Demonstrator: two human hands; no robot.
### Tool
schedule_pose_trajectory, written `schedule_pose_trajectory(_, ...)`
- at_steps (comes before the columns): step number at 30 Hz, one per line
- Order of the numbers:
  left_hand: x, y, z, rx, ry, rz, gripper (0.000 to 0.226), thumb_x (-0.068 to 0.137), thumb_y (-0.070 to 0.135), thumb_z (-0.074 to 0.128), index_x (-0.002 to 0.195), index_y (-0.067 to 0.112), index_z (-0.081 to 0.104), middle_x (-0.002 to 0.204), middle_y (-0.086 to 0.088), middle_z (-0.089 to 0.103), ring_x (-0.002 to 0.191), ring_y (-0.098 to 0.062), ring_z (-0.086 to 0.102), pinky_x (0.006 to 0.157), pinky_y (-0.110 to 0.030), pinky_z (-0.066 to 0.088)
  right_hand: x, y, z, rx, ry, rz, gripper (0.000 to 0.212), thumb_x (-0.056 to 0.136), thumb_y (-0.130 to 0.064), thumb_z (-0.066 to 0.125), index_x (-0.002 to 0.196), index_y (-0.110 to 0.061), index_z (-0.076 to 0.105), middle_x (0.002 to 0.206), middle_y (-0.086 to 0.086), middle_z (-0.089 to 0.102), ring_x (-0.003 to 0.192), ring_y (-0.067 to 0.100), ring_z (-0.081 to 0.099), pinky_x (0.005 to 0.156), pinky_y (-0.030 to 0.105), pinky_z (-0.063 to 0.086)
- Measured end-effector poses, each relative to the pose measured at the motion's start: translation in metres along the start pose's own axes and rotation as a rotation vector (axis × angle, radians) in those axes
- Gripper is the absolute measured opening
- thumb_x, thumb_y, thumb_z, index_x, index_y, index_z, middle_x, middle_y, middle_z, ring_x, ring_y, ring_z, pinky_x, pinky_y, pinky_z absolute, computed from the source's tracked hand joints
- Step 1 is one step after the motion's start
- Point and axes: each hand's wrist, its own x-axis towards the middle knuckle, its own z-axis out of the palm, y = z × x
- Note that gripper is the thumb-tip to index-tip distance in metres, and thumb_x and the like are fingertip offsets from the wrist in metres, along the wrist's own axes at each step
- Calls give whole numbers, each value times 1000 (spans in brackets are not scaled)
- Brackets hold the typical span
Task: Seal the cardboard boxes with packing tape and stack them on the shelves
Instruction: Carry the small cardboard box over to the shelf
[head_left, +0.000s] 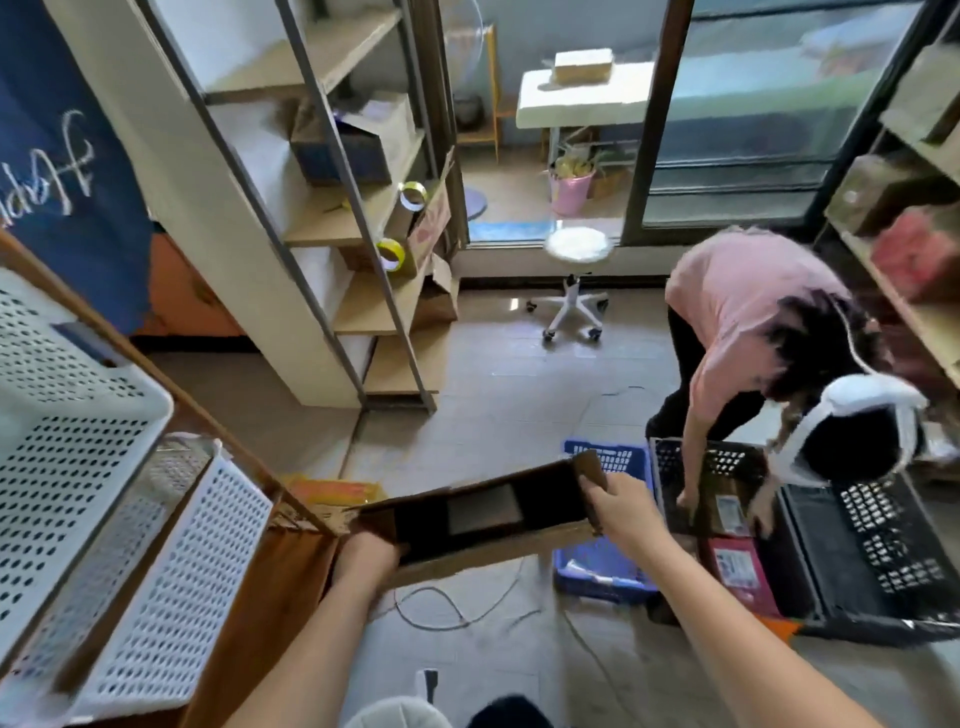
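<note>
I hold a long, narrow cardboard box (483, 512) between both hands at about waist height, with its open top facing me and a dark inside. My left hand (366, 558) grips its left end. My right hand (621, 506) grips the right end flap, fingers curled over the edge. Two rolls of yellow packing tape (390, 253) (413, 195) sit on the metal shelf unit (363, 218) ahead on the left. Other cardboard boxes (348, 140) stand on that shelf.
Another person in a pink shirt (748, 332) bends over a black crate (862, 551) holding parcels on the right. A blue crate (602, 566) lies below my box. White perforated baskets (78, 431) stand at the left. A white stool (576, 260) and a cable (452, 613) occupy the floor.
</note>
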Motion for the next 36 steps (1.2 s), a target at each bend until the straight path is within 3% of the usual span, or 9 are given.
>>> schedule_pose_trajectory(6, 70, 44, -12, -93, 68, 47, 32, 97, 17, 49, 123, -1, 55, 125, -27, 60, 114, -39, 56, 85, -33, 41, 72, -9, -10, 54, 5, 39, 46, 98, -28, 56, 55, -17, 49, 47, -12, 49, 56, 11, 44, 49, 24, 29)
schedule_pose_trajectory(11, 138, 89, -35, -201, 143, 103, 21, 97, 9, 42, 111, 0, 55, 113, -25, 60, 103, -42, 61, 87, -51, 56, 149, -39, 0, 65, 37, 97, 52, 99, -25, 57, 50, -19, 42, 45, -9, 44, 51, 13, 40, 53, 34, 27)
schedule_pose_trajectory(15, 194, 126, -64, -171, 192, 133, 17, 102, 19, 40, 90, 12, 50, 97, -16, 63, 85, -34, 62, 78, -44, 57, 217, -77, 18, 102, 58, 177, 43, 99, -26, 57, 65, 0, 60, 63, 9, 55, 66, 20, 48, 56, 35, 29)
schedule_pose_trajectory(18, 234, 156, -89, -127, 187, 136, 18, 103, 23, 39, 92, 11, 49, 103, -16, 65, 86, -32, 62, 69, -37, 49, 265, -109, 26, 95, 63, 205, 37, 100, -29, 55, 84, 2, 69, 83, 16, 67, 71, 20, 56, 59, 32, 37)
schedule_pose_trajectory(22, 280, 205, -126, -160, 188, 211, 22, 103, 23, 39, 100, 9, 56, 106, -21, 65, 97, -37, 63, 80, -40, 54, 325, -144, 29, 134, 77, 233, 36, 100, -31, 54, 74, -10, 66, 77, 12, 66, 67, 23, 58, 61, 32, 41)
schedule_pose_trajectory(26, 318, 258, -145, -176, 197, 241, 21, 105, 24, 39, 89, 16, 51, 102, -12, 63, 86, -28, 52, 73, -34, 41, 378, -167, 26, 114, 142, 282, 37, 100, -37, 53, 78, -10, 67, 72, 7, 63, 65, 23, 58, 59, 32, 44)
schedule_pose_trajectory(31, 374, 328, -160, -158, 194, 247, 21, 105, 25, 38, 101, 13, 55, 110, -14, 64, 85, -26, 48, 73, -34, 35, 450, -193, 18, 97, 209, 277, 40, 99, -39, 53, 80, -7, 67, 80, 12, 65, 69, 23, 57, 58, 31, 40)
schedule_pose_trajectory(33, 398, 358, -162, -147, 194, 245, 26, 104, 24, 39, 110, 9, 59, 115, -16, 63, 90, -30, 52, 74, -33, 36, 484, -201, 14, 101, 210, 268, 36, 99, -38, 52, 80, -10, 66, 80, 9, 66, 73, 23, 58, 60, 31, 40)
schedule_pose_trajectory(36, 436, 404, -165, -153, 181, 236, 27, 102, 25, 38, 102, 8, 58, 112, -20, 64, 98, -37, 58, 79, -36, 45, 546, -211, 5, 77, 217, 271, 40, 98, -40, 51, 80, -8, 67, 80, 11, 67, 73, 26, 60, 59, 32, 40)
